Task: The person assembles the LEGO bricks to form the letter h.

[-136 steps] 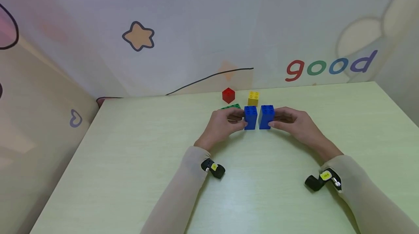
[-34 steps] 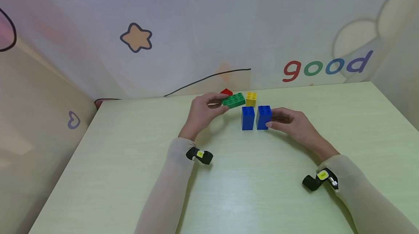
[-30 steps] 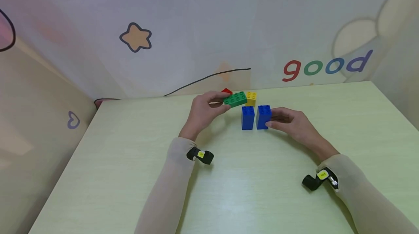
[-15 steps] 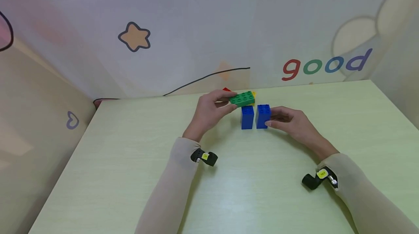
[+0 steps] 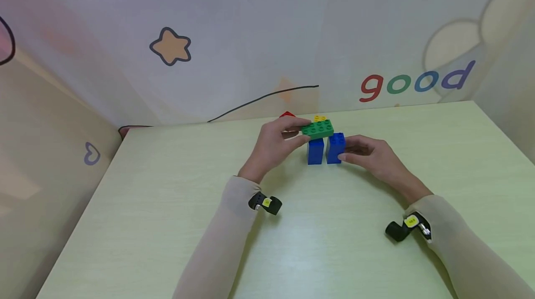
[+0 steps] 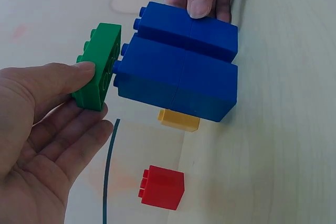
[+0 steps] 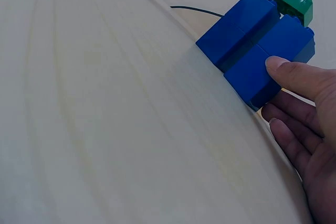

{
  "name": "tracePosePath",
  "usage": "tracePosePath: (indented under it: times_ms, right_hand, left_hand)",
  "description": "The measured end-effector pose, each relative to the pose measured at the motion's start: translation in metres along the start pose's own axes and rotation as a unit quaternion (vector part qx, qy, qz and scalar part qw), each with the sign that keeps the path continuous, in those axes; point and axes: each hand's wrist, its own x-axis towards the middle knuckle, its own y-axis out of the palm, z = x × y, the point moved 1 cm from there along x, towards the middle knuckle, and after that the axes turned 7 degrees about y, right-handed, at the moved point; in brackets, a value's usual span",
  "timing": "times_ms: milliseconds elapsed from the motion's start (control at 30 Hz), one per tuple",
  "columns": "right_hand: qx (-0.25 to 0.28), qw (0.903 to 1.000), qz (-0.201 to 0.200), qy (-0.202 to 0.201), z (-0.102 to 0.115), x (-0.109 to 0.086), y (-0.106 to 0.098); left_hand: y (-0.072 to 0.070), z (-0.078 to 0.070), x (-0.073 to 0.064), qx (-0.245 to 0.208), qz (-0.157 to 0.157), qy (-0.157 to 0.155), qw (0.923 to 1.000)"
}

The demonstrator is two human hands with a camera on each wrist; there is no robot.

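Observation:
My left hand (image 5: 276,146) pinches a green toy building brick (image 5: 317,129) between thumb and fingers. The green brick is over the tops of two blue brick stacks; in the left wrist view a small gap shows between it and the studs. The left blue stack (image 5: 315,152) stands upright, partly covered from above by the green brick. Beside it, across a narrow gap, stands the right blue stack (image 5: 336,148). Each stack has a seam across its middle in the left wrist view. My right hand (image 5: 372,157) grips the right blue stack, thumb on its near side.
Behind the stacks sit a yellow brick (image 6: 179,120) and a red brick (image 6: 163,187), both mostly hidden in the head view. The pale wooden table (image 5: 167,224) ends at a printed cloth backdrop (image 5: 251,34).
My left hand let go of the left blue stack, took the green brick and carried it right, over the blue stacks. My right hand stays on the right stack.

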Motion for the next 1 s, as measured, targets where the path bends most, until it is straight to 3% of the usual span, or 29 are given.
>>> tracePosePath:
  times_ms: [467, 1000]
  right_hand:
    - [0.002, 1.0, 0.001, -0.001, 0.0011, -0.0001, -0.0005]
    - [0.001, 1.0, -0.001, -0.005, 0.0009, -0.0007, -0.0003]
  left_hand:
    - [0.007, -0.0025, 0.0006, 0.014, 0.027, 0.018, 0.9994]
    - [0.0091, -0.005, 0.0014, 0.024, 0.034, 0.03, 0.9987]
